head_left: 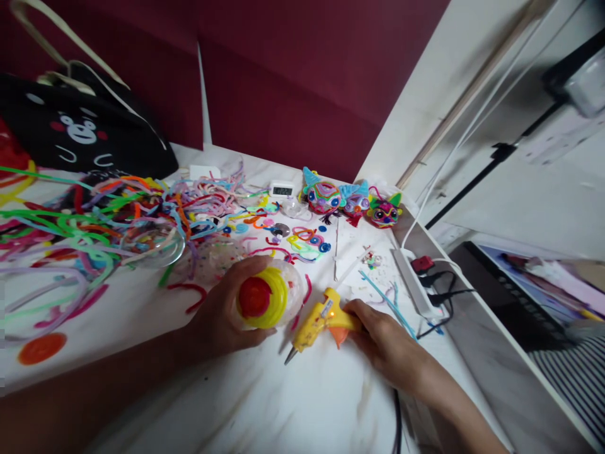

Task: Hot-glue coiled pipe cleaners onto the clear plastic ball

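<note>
In the head view, the yellow plastic glue gun is gripped by its handle in the right hand, fingers curled by its orange trigger. Left of the gun, the left hand clasps a clear plastic ball topped with a yellow ring around a red disc. The ball sits between its fingers, one finger end along the far edge and another along the near edge, the decorated face uncovered.

The gun's metal nozzle points down and left, near that near-side finger end; if it is hot, a swing leftward could burn the skin. A squeezed trigger could drip glue onto the white marbled tabletop beneath. The fuzzy red strip between gun and ball could stick to stray glue.
</note>
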`<action>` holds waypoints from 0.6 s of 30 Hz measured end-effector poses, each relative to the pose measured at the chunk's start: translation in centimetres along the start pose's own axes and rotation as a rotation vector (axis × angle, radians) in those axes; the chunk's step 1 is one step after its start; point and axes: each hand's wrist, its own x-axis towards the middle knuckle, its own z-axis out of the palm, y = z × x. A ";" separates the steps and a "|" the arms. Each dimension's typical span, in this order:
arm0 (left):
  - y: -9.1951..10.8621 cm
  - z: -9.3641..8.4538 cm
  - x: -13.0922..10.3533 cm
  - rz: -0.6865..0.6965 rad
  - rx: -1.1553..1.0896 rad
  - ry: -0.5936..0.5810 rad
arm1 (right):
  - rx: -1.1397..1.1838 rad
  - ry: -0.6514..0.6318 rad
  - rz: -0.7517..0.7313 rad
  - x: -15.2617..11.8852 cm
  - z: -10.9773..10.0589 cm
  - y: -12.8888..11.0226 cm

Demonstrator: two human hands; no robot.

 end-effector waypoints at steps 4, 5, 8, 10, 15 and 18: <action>-0.1 -0.4 0.5 -0.055 0.030 0.039 | 0.006 0.187 -0.071 -0.8 -1.0 -0.5; -0.2 -0.4 0.6 -0.064 0.036 0.042 | 0.000 0.237 -0.098 -1.0 -1.2 -0.6; -0.3 -0.2 0.6 -0.055 0.029 0.063 | -0.004 0.373 -0.179 -1.6 -1.7 -0.9; -0.2 -0.1 0.4 -0.041 0.022 0.063 | 0.006 0.459 -0.212 -1.9 -1.7 -1.0; 0.1 0.2 0.0 -0.010 0.027 0.028 | 0.146 0.659 -0.219 -2.5 -0.6 -1.2; 0.2 0.3 -0.1 0.038 0.020 0.014 | 0.306 0.783 -0.142 -2.3 0.3 -1.6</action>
